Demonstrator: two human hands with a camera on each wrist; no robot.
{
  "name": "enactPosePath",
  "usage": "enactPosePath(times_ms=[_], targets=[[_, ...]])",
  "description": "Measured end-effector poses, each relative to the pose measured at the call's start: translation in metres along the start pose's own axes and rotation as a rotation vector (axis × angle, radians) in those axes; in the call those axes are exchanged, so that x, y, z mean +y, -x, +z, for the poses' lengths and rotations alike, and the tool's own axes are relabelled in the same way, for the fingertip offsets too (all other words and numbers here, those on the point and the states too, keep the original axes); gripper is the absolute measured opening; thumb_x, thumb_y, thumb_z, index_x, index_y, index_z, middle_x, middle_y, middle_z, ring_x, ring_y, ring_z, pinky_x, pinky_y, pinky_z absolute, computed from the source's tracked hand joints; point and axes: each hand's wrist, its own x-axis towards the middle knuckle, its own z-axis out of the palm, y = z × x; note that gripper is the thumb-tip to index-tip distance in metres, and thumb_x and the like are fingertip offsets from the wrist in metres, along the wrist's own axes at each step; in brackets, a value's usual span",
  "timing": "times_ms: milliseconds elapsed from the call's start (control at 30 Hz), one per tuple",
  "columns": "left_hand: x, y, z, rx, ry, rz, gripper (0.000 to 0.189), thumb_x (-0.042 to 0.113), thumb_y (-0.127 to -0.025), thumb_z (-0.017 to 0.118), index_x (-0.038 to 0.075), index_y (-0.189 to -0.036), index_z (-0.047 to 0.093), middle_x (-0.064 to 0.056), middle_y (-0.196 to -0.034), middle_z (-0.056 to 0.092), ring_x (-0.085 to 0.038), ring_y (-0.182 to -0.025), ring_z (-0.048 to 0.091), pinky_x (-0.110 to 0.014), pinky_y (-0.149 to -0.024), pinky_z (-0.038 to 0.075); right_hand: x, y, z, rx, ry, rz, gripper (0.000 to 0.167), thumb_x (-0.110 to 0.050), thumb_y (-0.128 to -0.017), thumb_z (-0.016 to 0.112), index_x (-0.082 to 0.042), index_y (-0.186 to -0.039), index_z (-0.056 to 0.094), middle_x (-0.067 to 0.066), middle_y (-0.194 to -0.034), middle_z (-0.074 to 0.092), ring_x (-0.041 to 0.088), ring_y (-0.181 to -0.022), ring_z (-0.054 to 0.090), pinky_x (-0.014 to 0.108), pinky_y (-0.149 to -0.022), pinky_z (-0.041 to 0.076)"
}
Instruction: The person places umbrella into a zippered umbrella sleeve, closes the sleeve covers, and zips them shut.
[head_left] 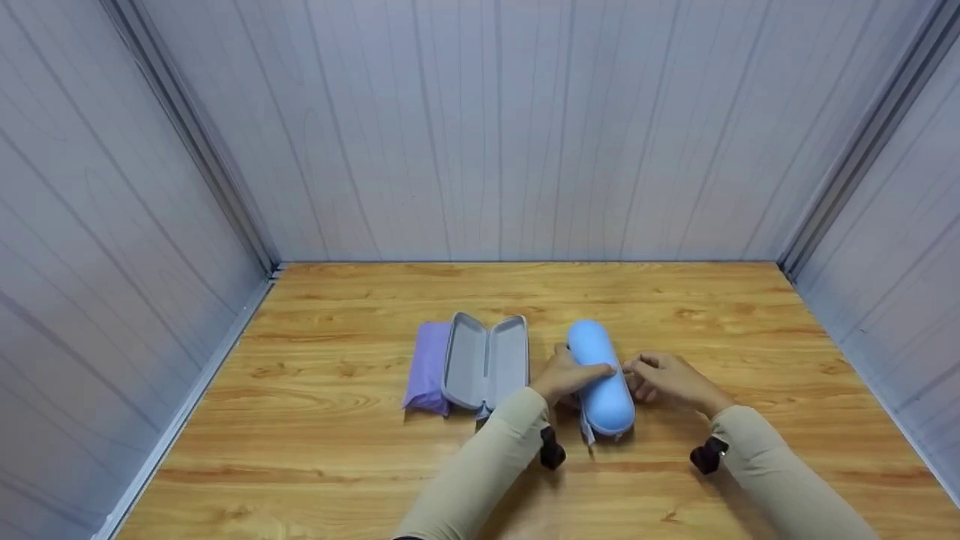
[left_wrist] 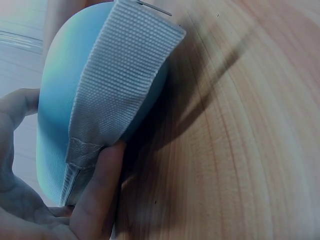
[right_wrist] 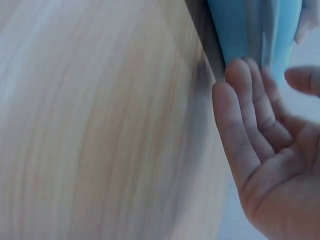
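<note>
A light-blue rounded case (head_left: 606, 405) with a zipper seam lies on the table, right of centre. My left hand (head_left: 564, 375) grips it from the left, thumb across the top. In the left wrist view a grey woven tab (left_wrist: 120, 70) sticks out at the case's near end, with a finger pressed by its base. At the case's right side is my right hand (head_left: 671, 381), its fingers loosely bent. The right wrist view shows those fingertips (right_wrist: 237, 70) right at the seam side, the thumb apart and nothing held.
Left of my left hand an open grey case (head_left: 466, 367) lies spread, its two lined halves facing up. Beside it is a purple pouch (head_left: 427, 367), partly overlapped by the grey case. Panelled walls (head_left: 495, 135) close in the wooden table (head_left: 315, 450) at the back and sides.
</note>
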Motion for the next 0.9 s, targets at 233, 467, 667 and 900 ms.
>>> enactPosePath(times_ms=[233, 467, 667, 900], targets=[[-0.001, 0.000, -0.001, 0.001, -0.007, -0.008, 0.097, 0.039, -0.079, 0.081, -0.001, -0.149, 0.027, -0.019, -0.121, 0.053, -0.034, -0.105, 0.061, -0.051, -0.075, 0.058, 0.001, -0.016, 0.008, -0.002, -0.145, 0.065, 0.059, -0.039, -0.108, 0.043, 0.014, -0.135, 0.047, 0.020, -0.115, 0.064, 0.027, -0.096, 0.067, 0.040, -0.081, 0.058], [-0.003, -0.001, -0.001, -0.003, 0.005, 0.015, 0.095, 0.037, -0.078, 0.081, -0.001, -0.148, 0.029, -0.020, -0.123, 0.053, -0.036, -0.106, 0.060, -0.052, -0.073, 0.058, 0.000, -0.026, 0.012, -0.003, -0.142, 0.081, 0.073, -0.047, -0.106, 0.043, 0.012, -0.147, 0.036, 0.023, -0.125, 0.061, 0.029, -0.105, 0.065, 0.041, -0.084, 0.057], [-0.002, -0.001, 0.000, -0.010, -0.005, 0.009, 0.097, 0.038, -0.078, 0.081, -0.002, -0.148, 0.029, -0.021, -0.123, 0.053, -0.036, -0.107, 0.060, -0.051, -0.075, 0.058, 0.004, -0.034, 0.014, 0.007, -0.147, 0.090, 0.077, -0.049, -0.105, 0.045, 0.010, -0.151, 0.030, 0.027, -0.134, 0.055, 0.033, -0.114, 0.062, 0.043, -0.093, 0.054], [0.000, 0.000, -0.001, -0.040, 0.001, 0.025, 0.092, 0.039, -0.079, 0.081, 0.000, -0.147, 0.032, -0.018, -0.123, 0.052, -0.035, -0.108, 0.059, -0.053, -0.080, 0.057, 0.006, -0.035, 0.015, 0.001, -0.164, 0.097, 0.085, -0.051, -0.102, 0.050, 0.010, -0.154, 0.022, 0.029, -0.137, 0.052, 0.034, -0.116, 0.060, 0.044, -0.092, 0.054]])
